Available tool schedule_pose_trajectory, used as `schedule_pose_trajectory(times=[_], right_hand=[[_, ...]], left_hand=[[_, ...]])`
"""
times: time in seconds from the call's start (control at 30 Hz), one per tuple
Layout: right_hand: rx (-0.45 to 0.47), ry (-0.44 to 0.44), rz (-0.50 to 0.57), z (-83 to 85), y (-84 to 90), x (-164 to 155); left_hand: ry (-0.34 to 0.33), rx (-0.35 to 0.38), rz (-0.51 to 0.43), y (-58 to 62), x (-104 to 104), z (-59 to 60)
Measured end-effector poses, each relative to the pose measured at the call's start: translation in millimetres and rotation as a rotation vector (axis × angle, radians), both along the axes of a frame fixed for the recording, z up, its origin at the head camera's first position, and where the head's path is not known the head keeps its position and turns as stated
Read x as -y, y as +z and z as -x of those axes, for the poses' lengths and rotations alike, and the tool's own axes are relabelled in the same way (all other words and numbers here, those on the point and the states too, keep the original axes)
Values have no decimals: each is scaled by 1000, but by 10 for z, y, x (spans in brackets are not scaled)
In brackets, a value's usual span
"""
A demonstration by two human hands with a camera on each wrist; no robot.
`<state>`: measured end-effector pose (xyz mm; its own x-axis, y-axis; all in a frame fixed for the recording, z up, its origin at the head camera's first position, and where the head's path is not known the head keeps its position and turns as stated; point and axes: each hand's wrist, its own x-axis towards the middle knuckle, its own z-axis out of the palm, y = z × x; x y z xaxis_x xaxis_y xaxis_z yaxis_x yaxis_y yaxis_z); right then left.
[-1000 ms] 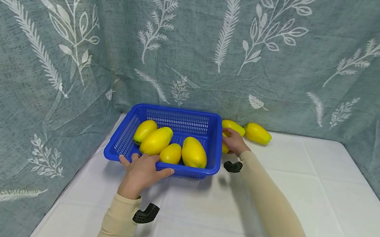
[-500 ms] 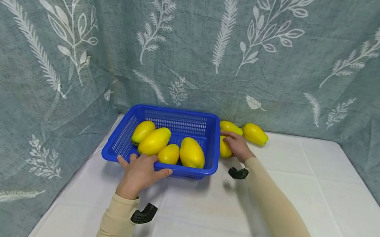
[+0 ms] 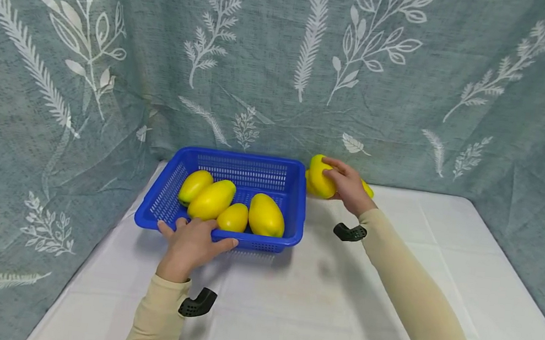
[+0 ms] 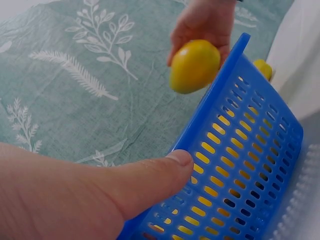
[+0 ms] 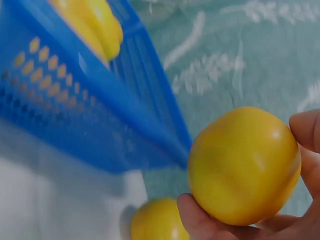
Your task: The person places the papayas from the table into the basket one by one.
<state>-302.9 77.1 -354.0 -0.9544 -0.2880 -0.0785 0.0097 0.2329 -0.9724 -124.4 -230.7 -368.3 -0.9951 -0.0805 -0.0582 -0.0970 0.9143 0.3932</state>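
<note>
A blue perforated plastic basket (image 3: 244, 156) stands on the table with several yellow papayas (image 3: 266, 215) inside. My left hand (image 3: 189, 247) holds its near rim, fingertips over the edge; in the left wrist view the thumb (image 4: 145, 182) lies against the outer side. Just past the basket's right wall, my right hand (image 3: 348, 183) grips another yellow papaya (image 3: 321, 178) up off the table, fingers and thumb round it. The right wrist view shows this papaya (image 5: 245, 165) end-on, beside the basket wall (image 5: 75, 115).
Behind the right hand, another papaya (image 3: 367, 189) lies on the white tablecloth (image 3: 287, 310), mostly hidden. Part of one more papaya (image 3: 308, 182) shows between the basket and the held one. A green leaf-patterned curtain (image 3: 272, 81) hangs at the back and sides.
My right hand has picked up the papaya beside the basket and raised it up and away from me. The left hand stays on the rim; the whole view has shifted slightly.
</note>
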Motion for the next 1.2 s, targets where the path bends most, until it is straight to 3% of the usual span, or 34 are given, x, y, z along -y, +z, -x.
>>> schedule_pose_trajectory(times=[0.3,0.6,0.77,0.93,1.2], right_hand=[[-39,104,1,-152,72,337],[-90,132,-67,-226,76,674],[-190,170,-263,-278,-12,936],[-311,145,-488,-274,-82,1137],[-268,101,-567,-259,-46,1221]], left_hand=[[3,7,7,-5,2,-17],[11,2,27,7,27,-11],[-1,12,27,-19,9,-11],[10,6,19,-49,-1,-15],[15,-12,32,-30,33,4]])
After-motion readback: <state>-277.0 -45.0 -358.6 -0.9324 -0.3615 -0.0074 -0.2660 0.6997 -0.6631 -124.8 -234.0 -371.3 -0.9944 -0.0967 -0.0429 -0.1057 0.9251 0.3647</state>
